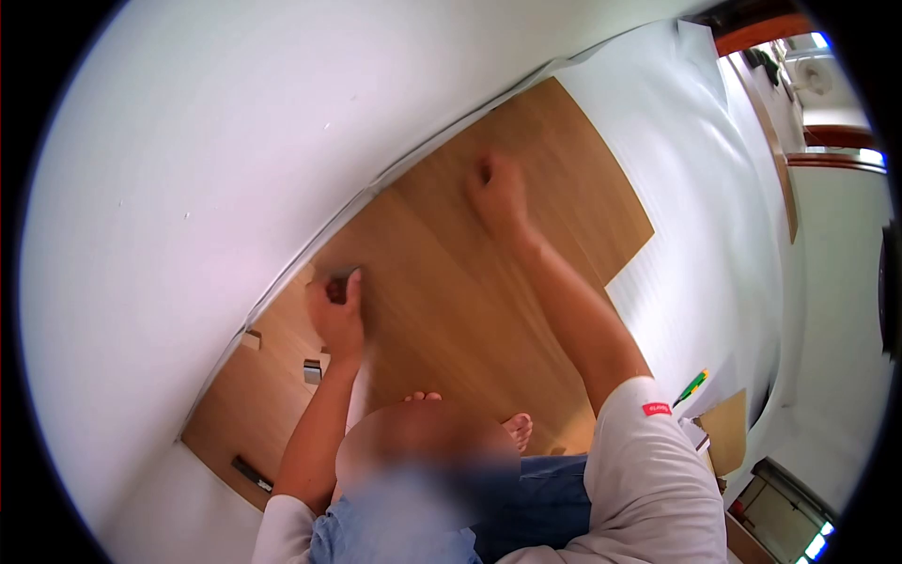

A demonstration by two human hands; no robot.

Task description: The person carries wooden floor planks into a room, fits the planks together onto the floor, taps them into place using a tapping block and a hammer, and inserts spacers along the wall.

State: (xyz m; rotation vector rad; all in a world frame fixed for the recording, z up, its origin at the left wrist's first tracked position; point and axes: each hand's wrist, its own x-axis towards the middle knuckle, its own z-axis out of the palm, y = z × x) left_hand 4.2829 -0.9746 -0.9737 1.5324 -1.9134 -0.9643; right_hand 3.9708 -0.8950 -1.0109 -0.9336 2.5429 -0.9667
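Observation:
Wood-look floor planks (pixel 451 273) lie in front of me, running up to the foot of a white wall. My left hand (pixel 336 315) is over the planks near the wall, fingers curled and thumb raised. A dark patch shows inside its curl, too blurred to identify. Farther out, my right hand (pixel 500 193) is closed like a loose fist, at or just above the plank surface. Motion smears its fingers, and I see nothing in them.
White sheet underlay (pixel 695 188) covers the floor on the right. A green-and-yellow utility knife (pixel 693 385) lies near cardboard (pixel 725 432). Left are a small metal-faced block (pixel 312 371), a wooden block (pixel 252 339) and a dark bar (pixel 252 473). The wall (pixel 188 188) bounds the planks.

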